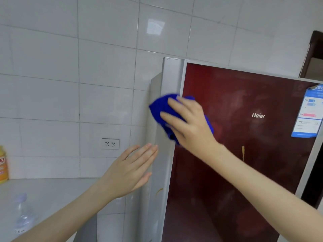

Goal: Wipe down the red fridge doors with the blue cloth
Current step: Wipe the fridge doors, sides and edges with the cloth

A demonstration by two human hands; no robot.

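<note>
cloth (161,109) on fridge door's (244,154) left edge

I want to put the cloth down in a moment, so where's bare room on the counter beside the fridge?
The counter is bare from the orange bottle to the fridge side, below the wall socket. The near left corner holds a clear water bottle.

Hands: 2, left hand (132,170) and right hand (190,123). Blue cloth (160,105): 1. Red fridge door (236,172) in view: 1. Bottles: 2, 1 orange bottle (3,165) and 1 clear bottle (23,215). Wall socket plate (110,144): 1, with 2 outlets. Blue-and-white sticker (308,116): 1. Haier logo (258,115): 1. Counter (52,189): 1.
</note>
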